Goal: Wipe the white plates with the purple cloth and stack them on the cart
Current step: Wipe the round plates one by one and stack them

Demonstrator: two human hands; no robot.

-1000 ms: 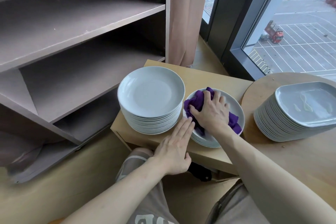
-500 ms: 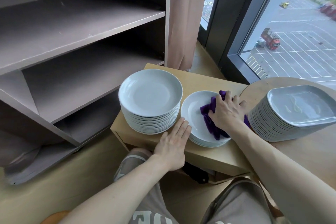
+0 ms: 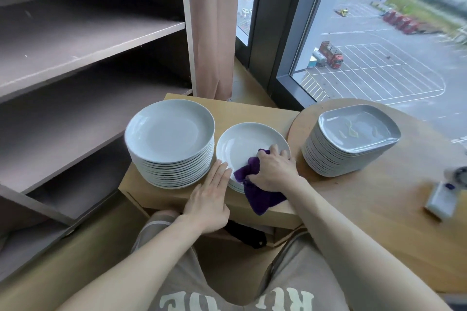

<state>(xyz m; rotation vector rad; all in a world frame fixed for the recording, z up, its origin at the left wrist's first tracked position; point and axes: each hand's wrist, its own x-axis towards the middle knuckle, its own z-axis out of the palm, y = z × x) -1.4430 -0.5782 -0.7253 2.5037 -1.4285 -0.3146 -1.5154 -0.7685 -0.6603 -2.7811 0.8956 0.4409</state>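
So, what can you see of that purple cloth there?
The purple cloth is soft-looking, deep violet fabric, bunched and creased. The right hand grips its upper part against the near rim of the top white plate; its loose lower end hangs off the plate over the front edge of the wooden cart.

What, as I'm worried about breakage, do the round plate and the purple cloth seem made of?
The round plate: probably glazed ceramic, glossy, catching window light. The purple cloth: soft fabric, perhaps microfibre, matte, bunched under the right hand, draping over the cart edge.
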